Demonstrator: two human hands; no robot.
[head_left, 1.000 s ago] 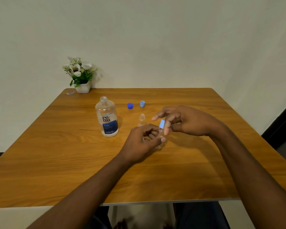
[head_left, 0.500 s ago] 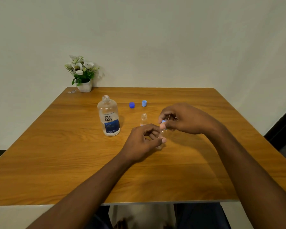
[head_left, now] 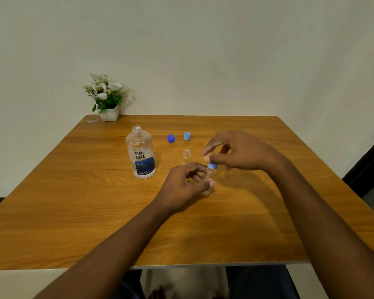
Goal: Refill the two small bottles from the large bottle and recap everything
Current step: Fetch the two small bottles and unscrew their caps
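Observation:
The large clear bottle (head_left: 141,153) with a blue label stands uncapped left of centre on the wooden table (head_left: 73,208). My left hand (head_left: 185,186) grips a small clear bottle (head_left: 209,176) standing on the table. A light blue cap (head_left: 212,166) sits on its neck, and the thumb and fingers of my right hand (head_left: 240,151) pinch it from above. A second small clear bottle (head_left: 186,156) stands uncapped just behind my left hand. A dark blue cap (head_left: 171,138) and a light blue cap (head_left: 187,136) lie further back.
A white pot of white flowers (head_left: 107,98) stands at the table's far left corner against the wall, with a small shiny scrap (head_left: 92,120) beside it. A dark doorway edge (head_left: 367,165) is at the right.
My right hand brought the light blue cap down onto the neck of the small bottle that my left hand holds, and its fingers turned on it. My view shifted slightly.

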